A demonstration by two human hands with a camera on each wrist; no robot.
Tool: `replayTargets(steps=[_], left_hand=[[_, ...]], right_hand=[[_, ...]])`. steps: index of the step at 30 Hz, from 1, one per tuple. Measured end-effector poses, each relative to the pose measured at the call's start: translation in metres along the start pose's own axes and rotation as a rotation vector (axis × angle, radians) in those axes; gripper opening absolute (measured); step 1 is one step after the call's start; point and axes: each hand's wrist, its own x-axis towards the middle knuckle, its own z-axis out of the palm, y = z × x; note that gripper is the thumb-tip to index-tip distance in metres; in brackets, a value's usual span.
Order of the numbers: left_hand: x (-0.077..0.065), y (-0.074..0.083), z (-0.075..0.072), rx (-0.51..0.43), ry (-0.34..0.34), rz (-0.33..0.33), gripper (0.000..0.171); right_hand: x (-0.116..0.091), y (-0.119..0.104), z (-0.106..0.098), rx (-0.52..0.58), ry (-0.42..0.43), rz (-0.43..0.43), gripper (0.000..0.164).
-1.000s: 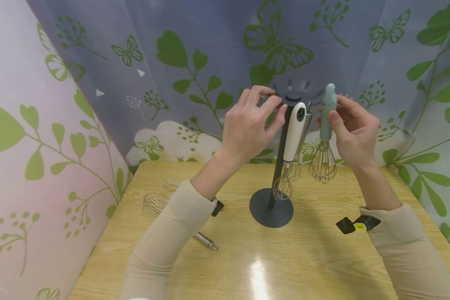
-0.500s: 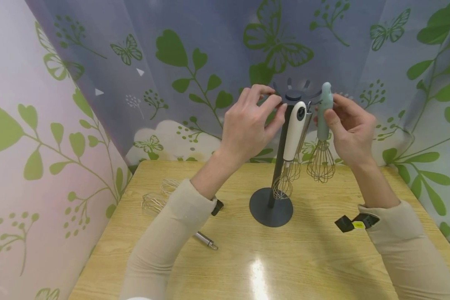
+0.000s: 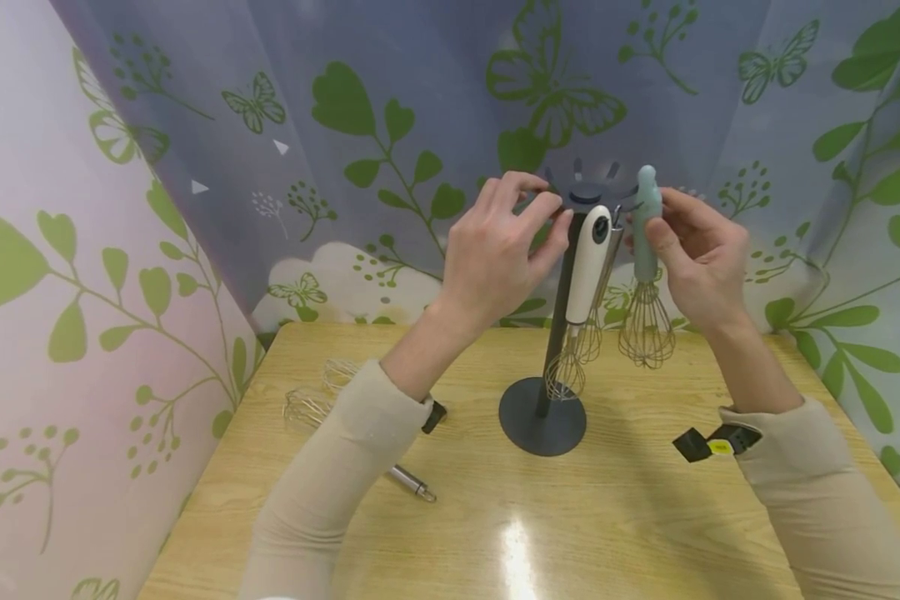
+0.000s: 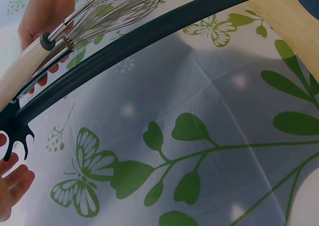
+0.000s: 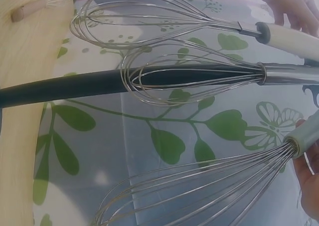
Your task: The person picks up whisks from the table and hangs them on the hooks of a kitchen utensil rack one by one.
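Observation:
In the head view, my right hand (image 3: pixel 703 258) holds the pale green handle of a whisk (image 3: pixel 647 229) upright, wires down, beside the top of a dark utensil stand (image 3: pixel 557 292). The handle's upper end is at one of the stand's hooks; whether it hangs there I cannot tell. My left hand (image 3: pixel 498 242) pinches the near left side of the stand's hooked top (image 3: pixel 587 197) with thumb and fingers. A white-handled whisk (image 3: pixel 589 262) and a metal-handled whisk (image 5: pixel 289 74) hang from the stand between my hands.
More whisks lie on the wooden table (image 3: pixel 607 533) at left, partly behind my left forearm; one shows a metal handle (image 3: pixel 412 482). A wooden-handled whisk (image 5: pixel 30 9) appears in the right wrist view. The patterned curtain (image 3: pixel 420 83) stands close behind the table.
My right hand has brought the green whisk slightly left, closer to the stand's hooks. The left hand has kept its place on the stand's top.

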Motion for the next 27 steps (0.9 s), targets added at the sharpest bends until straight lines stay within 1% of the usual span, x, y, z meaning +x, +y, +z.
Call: replayTargets(steps=[11,14,21,27], left_hand=[[-0.001,-0.001,0.001,-0.005,0.004,0.0,0.024],[0.0,-0.001,0.001,-0.001,0.009,0.001,0.025],[0.001,-0.001,0.002,-0.005,0.005,0.002,0.026],[-0.001,-0.001,0.002,-0.002,0.005,0.004,0.025]], right_hand=[[0.004,0.0,-0.004,0.062,-0.056,0.014,0.025],[0.006,0.0,-0.005,0.057,-0.074,0.017,0.025],[0.008,-0.003,-0.009,0.09,-0.102,0.056,0.026],[0.008,-0.001,-0.011,0.076,-0.123,0.043,0.025]])
